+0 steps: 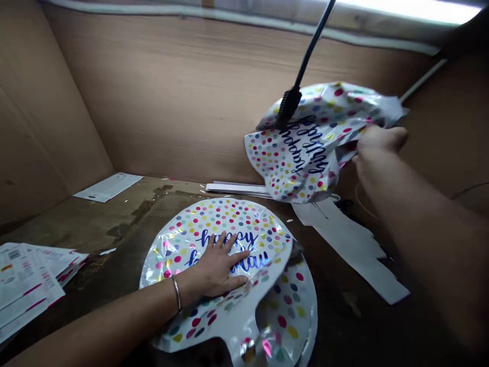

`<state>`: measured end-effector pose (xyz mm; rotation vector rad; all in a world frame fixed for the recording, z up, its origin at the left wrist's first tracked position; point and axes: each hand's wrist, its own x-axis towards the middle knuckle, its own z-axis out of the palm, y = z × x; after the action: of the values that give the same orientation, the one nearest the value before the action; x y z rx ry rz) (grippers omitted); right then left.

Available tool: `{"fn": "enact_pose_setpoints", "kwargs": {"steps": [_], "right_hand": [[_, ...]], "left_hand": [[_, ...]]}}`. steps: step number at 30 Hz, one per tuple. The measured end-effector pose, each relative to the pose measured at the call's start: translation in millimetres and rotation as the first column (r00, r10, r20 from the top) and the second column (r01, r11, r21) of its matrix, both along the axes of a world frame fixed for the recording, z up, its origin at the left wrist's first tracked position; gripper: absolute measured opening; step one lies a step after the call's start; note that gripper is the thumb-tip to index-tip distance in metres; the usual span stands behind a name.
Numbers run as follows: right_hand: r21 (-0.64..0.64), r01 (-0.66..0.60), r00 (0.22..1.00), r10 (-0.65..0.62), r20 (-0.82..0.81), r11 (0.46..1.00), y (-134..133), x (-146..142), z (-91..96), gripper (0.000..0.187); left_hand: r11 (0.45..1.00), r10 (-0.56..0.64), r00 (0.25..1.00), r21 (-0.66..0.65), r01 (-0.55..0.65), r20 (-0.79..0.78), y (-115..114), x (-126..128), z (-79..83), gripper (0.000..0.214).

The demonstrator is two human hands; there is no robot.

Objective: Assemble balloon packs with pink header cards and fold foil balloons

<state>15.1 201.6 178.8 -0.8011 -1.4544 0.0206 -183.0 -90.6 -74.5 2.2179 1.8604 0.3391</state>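
My left hand (217, 265) lies flat with its fingers spread on a round foil balloon (229, 224) printed with polka dots and blue "happy birthday" lettering. Another dotted foil balloon (286, 318) lies partly beneath it, its tail toward me. My right hand (378, 158) is raised and grips a crumpled dotted foil balloon (301, 163). A black long-handled tool with a ribbed head (292, 102) hangs just above that balloon, apparently touching its upper edge.
Brown cardboard walls (153, 92) enclose a stained, scrap-strewn work surface (114, 239). A stack of printed sheets (26, 280) lies at the left. A white sheet (109, 186), white strips (237, 188) and a jagged white paper piece (351, 244) lie about.
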Motion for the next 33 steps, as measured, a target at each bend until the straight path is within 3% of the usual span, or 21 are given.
{"fn": "enact_pose_setpoints", "kwargs": {"steps": [2,5,7,10,12,13,14,15,16,17,18,20,22,24,28,29,31,33], "right_hand": [[0.032,0.019,0.999,-0.018,-0.044,0.999,-24.4,-4.6,2.9,0.036],[0.047,-0.107,0.993,0.105,0.058,0.993,-85.8,-19.2,-18.3,0.019],[-0.054,-0.33,0.894,0.331,0.302,0.942,-131.0,-27.8,-44.1,0.016],[-0.212,-0.438,0.73,0.483,0.484,0.874,-189.6,-32.4,-89.8,0.014],[-0.345,-0.459,0.608,0.573,0.55,0.819,-219.8,-29.1,-120.0,0.02],[-0.439,-0.44,0.538,0.621,0.57,0.783,-232.5,-26.0,-133.8,0.023],[-0.523,-0.42,0.473,0.671,0.571,0.741,-243.8,-22.5,-146.2,0.024],[-0.6,-0.402,0.416,0.722,0.553,0.692,-253.9,-18.9,-156.7,0.026],[-0.662,-0.388,0.372,0.766,0.524,0.641,-262.9,-15.4,-165.3,0.028],[-0.705,-0.385,0.341,0.802,0.491,0.596,-270.9,-12.4,-171.8,0.03],[-0.734,-0.385,0.323,0.827,0.46,0.559,-277.9,-9.9,-176.3,0.034],[-0.762,-0.385,0.313,0.85,0.424,0.521,-289.1,-5.6,-180.7,0.039],[-0.776,-0.371,0.299,0.856,0.421,0.511,-296.5,0.0,-181.3,0.042],[-0.783,-0.314,0.276,0.841,0.465,0.536,-299.8,9.1,-182.0,0.051],[-0.728,-0.082,0.216,0.725,0.654,0.681,-292.9,34.3,-195.0,0.068],[-0.708,-0.052,0.194,0.703,0.685,0.704,-289.3,39.6,-201.0,0.067],[-0.675,-0.056,0.171,0.673,0.72,0.736,-281.9,47.0,-214.3,0.06],[-0.65,-0.097,0.193,0.655,0.73,0.753,-276.0,50.1,-225.5,0.056]], "left_hand": [[1.0,-0.004,1.0,0.001,0.004,0.026,-2.3,2.1,11.6,0.062],[0.994,-0.105,0.988,0.011,0.104,0.117,-15.5,14.5,29.4,0.046],[0.975,-0.223,0.957,0.034,0.22,0.185,-33.1,30.4,36.2,0.042],[0.918,-0.396,0.907,0.088,0.387,0.144,-66.6,54.2,32.9,0.042],[0.891,-0.435,0.891,0.207,0.405,0.128,-87.7,57.5,26.7,0.035],[0.897,-0.37,0.915,0.318,0.308,0.159,-97.0,53.2,24.7,0.03],[0.885,-0.243,0.947,0.448,0.129,0.208,-105.3,45.0,24.1,0.029],[0.822,-0.073,0.962,0.562,-0.091,0.263,-112.5,33.7,24.9,0.033],[0.714,0.109,0.946,0.638,-0.288,0.305,-118.6,20.4,26.4,0.042],[0.621,0.253,0.924,0.684,-0.383,0.287,-123.6,6.7,28.1,0.054],[0.622,0.329,0.922,0.689,-0.373,0.203,-127.4,-6.2,29.0,0.065],[0.78,0.298,0.954,0.585,-0.22,-0.038,-132.1,-25.8,26.7,0.073],[0.898,0.186,0.965,0.429,-0.092,-0.183,-133.5,-35.8,18.7,0.061],[0.92,0.164,0.964,0.386,-0.073,-0.209,-133.1,-39.4,9.2,0.041],[0.945,0.087,0.983,0.326,-0.03,-0.161,-130.6,-40.1,0.3,0.021],[0.957,0.056,0.989,0.289,-0.014,-0.138,-129.6,-39.4,0.6,0.021],[0.978,0.022,0.997,0.207,-0.005,-0.081,-126.9,-36.7,3.3,0.04],[0.991,0.032,0.999,0.13,-0.026,-0.043,-123.9,-33.0,7.6,0.054]]}}
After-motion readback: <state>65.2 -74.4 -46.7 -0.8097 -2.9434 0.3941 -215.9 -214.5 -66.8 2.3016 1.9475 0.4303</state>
